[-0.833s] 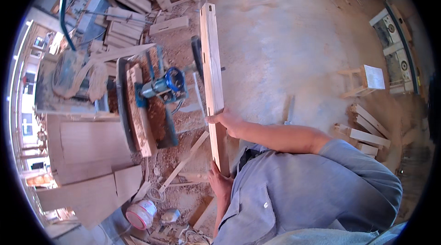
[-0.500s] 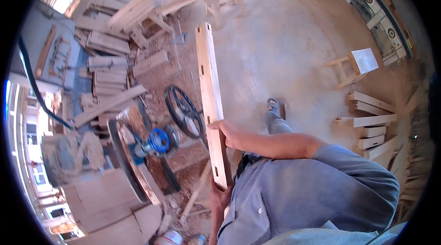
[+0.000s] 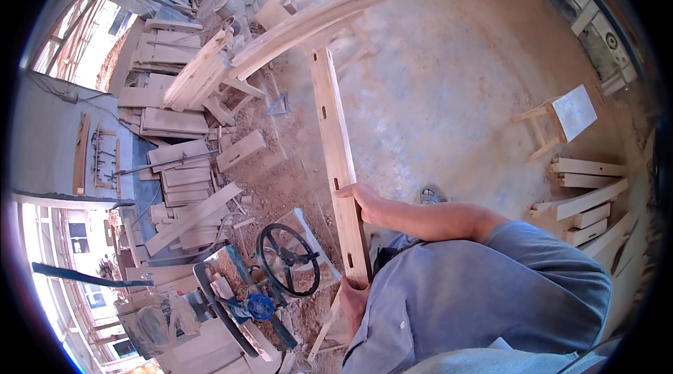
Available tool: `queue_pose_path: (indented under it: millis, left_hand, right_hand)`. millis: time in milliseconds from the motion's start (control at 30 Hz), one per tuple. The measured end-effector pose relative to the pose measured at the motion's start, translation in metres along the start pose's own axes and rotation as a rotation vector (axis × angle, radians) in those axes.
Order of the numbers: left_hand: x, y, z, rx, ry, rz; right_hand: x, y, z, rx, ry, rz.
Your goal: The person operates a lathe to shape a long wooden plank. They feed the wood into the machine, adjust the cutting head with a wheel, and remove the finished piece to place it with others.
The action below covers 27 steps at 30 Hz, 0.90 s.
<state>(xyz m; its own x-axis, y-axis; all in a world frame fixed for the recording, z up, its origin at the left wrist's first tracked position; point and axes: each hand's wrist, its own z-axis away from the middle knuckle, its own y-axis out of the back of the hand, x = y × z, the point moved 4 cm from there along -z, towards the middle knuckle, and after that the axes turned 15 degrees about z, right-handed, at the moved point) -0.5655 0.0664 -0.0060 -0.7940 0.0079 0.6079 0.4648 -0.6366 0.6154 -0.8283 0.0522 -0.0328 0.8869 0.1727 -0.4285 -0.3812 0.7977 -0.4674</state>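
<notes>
A long pale wooden beam [image 3: 335, 143] with several mortise slots along its face extends away from my body. My right hand [image 3: 361, 204] is closed around it partway along, its thumb near one of the slots. Lower down, my left hand [image 3: 355, 298] grips the near end, close to my shirt; part of that hand is hidden by the beam and my body. In the picture, the beam's far end meets the lower edge of a long stack of boards [image 3: 315, 16] resting on a trestle; whether they touch I cannot tell.
A machine with a black handwheel [image 3: 287, 260] and a smaller blue wheel [image 3: 260, 307] stands to my left. Loose planks [image 3: 184, 192] lie beyond it by the wall. A wooden stool [image 3: 571, 113] and stacked timbers [image 3: 587, 216] are on the right.
The view has swung, so the machine sits lower in the picture and the board stack nearer the beam's far end. Both hands keep their hold on the beam.
</notes>
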Motion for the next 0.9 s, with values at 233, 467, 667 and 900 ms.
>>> queue_pose_path:
  millis: [233, 467, 667, 900]
  left_hand:
    - [0.104, 0.003, -0.060, -0.036, 0.084, -0.091]
    - [0.195, 0.006, -0.164, -0.073, 0.059, -0.040]
    - [0.281, 0.023, -0.251, -0.119, -0.040, -0.066]
    - [0.338, 0.015, -0.343, -0.208, -0.098, -0.208]
  right_hand:
    - [-0.071, 0.004, -0.072, -0.080, -0.026, -0.040]
    - [-0.178, 0.002, -0.159, -0.120, 0.043, 0.006]
    - [-0.280, 0.042, -0.222, -0.058, 0.207, -0.024]
    - [-0.431, 0.079, -0.193, 0.439, 1.053, 1.273]
